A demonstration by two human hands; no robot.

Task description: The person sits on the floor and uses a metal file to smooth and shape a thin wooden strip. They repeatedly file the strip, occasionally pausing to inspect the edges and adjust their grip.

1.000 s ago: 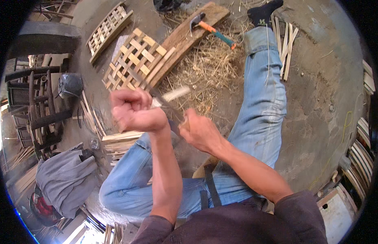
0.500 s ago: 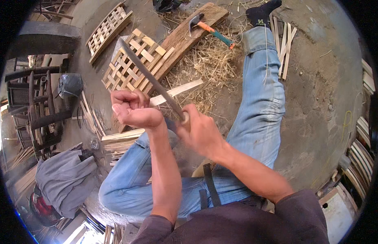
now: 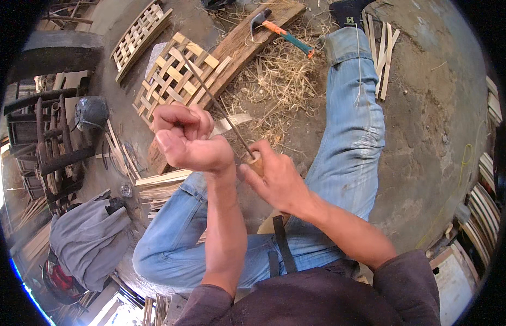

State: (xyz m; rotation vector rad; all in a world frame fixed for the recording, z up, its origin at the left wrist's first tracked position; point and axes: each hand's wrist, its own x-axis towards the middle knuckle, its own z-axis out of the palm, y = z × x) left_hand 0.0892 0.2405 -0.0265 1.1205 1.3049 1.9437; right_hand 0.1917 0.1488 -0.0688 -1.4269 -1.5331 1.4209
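My left hand [image 3: 190,141] is closed, palm up, around a flat pale bamboo strip [image 3: 231,124]; only the strip's far end shows beyond it. My right hand [image 3: 283,182] grips the light wooden handle [image 3: 256,162] of a long knife. From there the thin dark blade [image 3: 217,103] slants up and left, passing beside the left hand and across the view of the strip. Whether blade and strip touch, I cannot tell. Beyond the hands a woven lattice panel [image 3: 167,81] of pale strips leans on a wooden plank [image 3: 239,51].
A hammer [image 3: 285,36] lies on the plank near a heap of shavings [image 3: 280,89]. Loose strips [image 3: 382,57] lie beside my outstretched leg, and more strips [image 3: 163,185] by my bent knee. At left are a second woven panel [image 3: 141,38], dark chair frames [image 3: 60,136] and a grey cloth [image 3: 89,233].
My left hand has shifted right with the strip, which now looks shorter. The knife blade has turned and appears narrower. My right hand has moved slightly right.
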